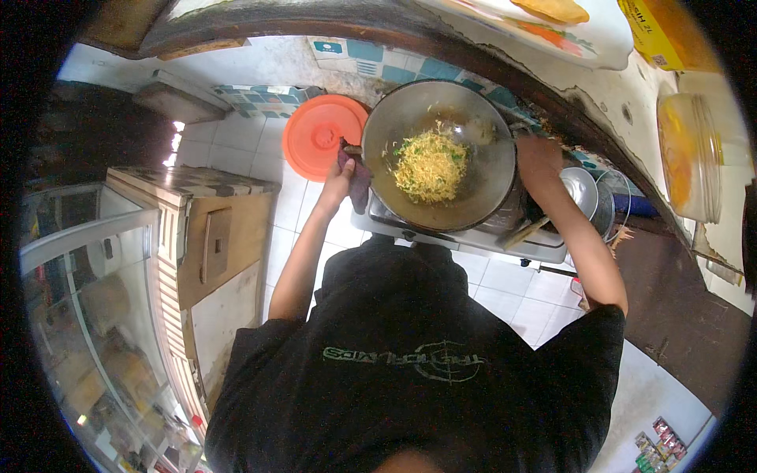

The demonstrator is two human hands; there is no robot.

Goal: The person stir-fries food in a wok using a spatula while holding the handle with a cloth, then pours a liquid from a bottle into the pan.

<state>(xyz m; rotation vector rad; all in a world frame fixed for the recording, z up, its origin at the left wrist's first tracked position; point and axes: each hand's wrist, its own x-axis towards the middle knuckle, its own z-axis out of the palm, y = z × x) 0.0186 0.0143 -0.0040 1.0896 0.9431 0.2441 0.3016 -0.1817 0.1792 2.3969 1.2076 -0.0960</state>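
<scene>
A large metal wok (381,195) sits over the gas stove (467,236) with a heap of yellow noodles and green bits (430,165) in it. My left hand (340,180) grips a dark purple cloth (358,186) at the wok's left handle. At the wok's right edge is my right hand (538,155), blurred; its fingers and whatever they may hold cannot be made out. Below that forearm, the wooden handle of a utensil (523,232) lies over the stove's right part, beside a metal ladle or bowl (579,188).
An orange plastic lid or bucket (322,133) stands left of the wok. A wooden cabinet (230,236) is further left. Along the upper right runs a ledge (597,88) bearing a floral plate (556,38), a plastic jar (689,156) and a yellow-labelled oil container (680,35).
</scene>
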